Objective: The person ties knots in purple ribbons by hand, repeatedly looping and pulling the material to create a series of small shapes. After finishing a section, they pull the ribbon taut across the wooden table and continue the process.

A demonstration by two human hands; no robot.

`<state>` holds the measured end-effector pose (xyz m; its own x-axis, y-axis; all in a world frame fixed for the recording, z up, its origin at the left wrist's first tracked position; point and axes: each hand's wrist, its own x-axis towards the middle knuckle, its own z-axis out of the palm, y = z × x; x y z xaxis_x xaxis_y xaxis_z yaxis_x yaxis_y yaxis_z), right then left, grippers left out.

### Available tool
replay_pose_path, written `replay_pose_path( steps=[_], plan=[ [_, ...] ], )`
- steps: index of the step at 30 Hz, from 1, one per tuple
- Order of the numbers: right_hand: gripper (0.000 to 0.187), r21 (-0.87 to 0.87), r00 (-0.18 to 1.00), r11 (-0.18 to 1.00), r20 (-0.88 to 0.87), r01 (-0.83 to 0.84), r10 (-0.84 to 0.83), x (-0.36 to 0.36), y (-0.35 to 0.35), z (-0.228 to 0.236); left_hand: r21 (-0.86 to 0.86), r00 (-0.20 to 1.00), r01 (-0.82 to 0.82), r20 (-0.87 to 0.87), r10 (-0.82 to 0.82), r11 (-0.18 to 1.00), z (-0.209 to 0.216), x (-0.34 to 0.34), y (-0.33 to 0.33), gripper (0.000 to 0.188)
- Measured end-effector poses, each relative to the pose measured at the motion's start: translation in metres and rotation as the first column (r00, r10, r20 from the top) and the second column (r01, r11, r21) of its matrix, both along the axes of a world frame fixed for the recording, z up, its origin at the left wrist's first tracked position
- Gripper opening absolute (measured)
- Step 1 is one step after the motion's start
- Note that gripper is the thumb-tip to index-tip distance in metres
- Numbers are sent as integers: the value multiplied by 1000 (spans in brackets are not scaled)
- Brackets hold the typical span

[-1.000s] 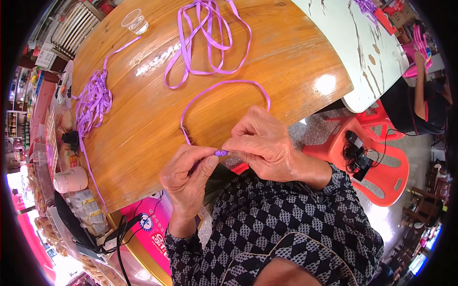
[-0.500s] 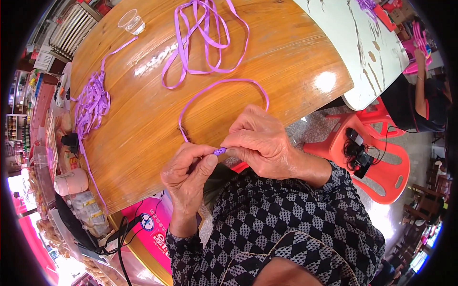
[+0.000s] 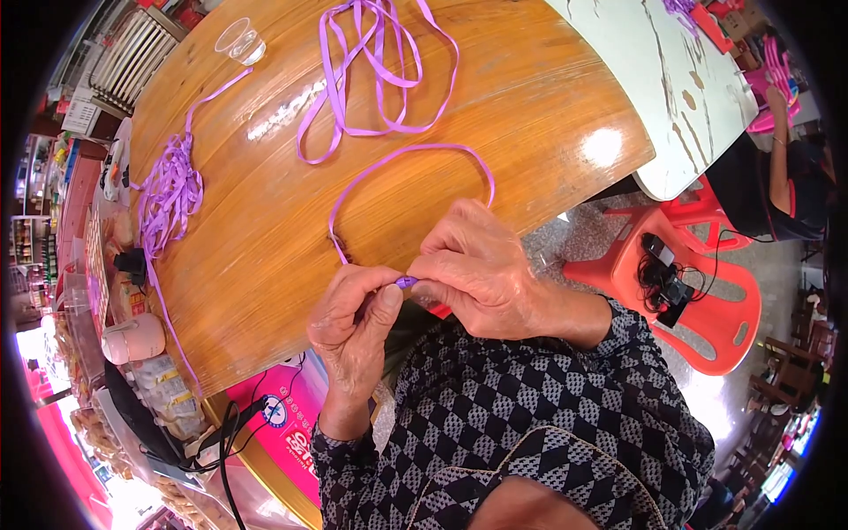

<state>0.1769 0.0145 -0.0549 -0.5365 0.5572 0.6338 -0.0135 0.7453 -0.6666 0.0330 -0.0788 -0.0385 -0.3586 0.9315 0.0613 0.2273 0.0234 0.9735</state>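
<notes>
Between my two hands is a small folded piece of purple ribbon (image 3: 406, 283), held just past the table's near edge. My left hand (image 3: 353, 309) pinches its left end between thumb and forefinger. The fingertips of my right hand (image 3: 477, 269) close on its right end, covering part of it. From my hands a strand of purple ribbon (image 3: 389, 159) loops out over the wooden table (image 3: 548, 115). Farther back lie long loose loops of purple ribbon (image 3: 386, 79). A tangled bunch of purple ribbon (image 3: 168, 190) rests at the table's left side.
A clear plastic cup (image 3: 240, 42) stands at the far left of the table. A white marbled table (image 3: 671, 97) adjoins at the right. Red plastic stools (image 3: 715, 327) hold a black device with cables. A co-worker's arm (image 3: 779, 150) shows at far right.
My left hand has shifted slightly right, toward my right hand. Less of the purple fold shows between the fingertips. The ribbon on the table lies nearly the same.
</notes>
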Motion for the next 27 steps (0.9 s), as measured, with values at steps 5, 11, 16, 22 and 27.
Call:
replay_pose_path(
  steps=[5,11,16,22,27],
  plan=[
    [26,123,999,992,-16,41,-39,-1,0,-4,47,990,-12,-140,19,999,-1,7,0,10],
    [27,206,997,976,20,74,-80,-2,-5,-3,41,969,-13,-247,23,999,2,11,0,10],
    [24,178,992,976,-38,127,-123,-4,-7,-7,130,956,-43,-284,79,991,-13,14,-3,9],
    [18,97,993,989,-56,107,-102,-2,-8,-5,102,974,-52,-216,73,993,-13,21,-10,15],
    [18,11,997,999,-59,44,-43,0,-6,-6,213,924,8,-375,75,977,-15,20,-5,8]
  ],
)
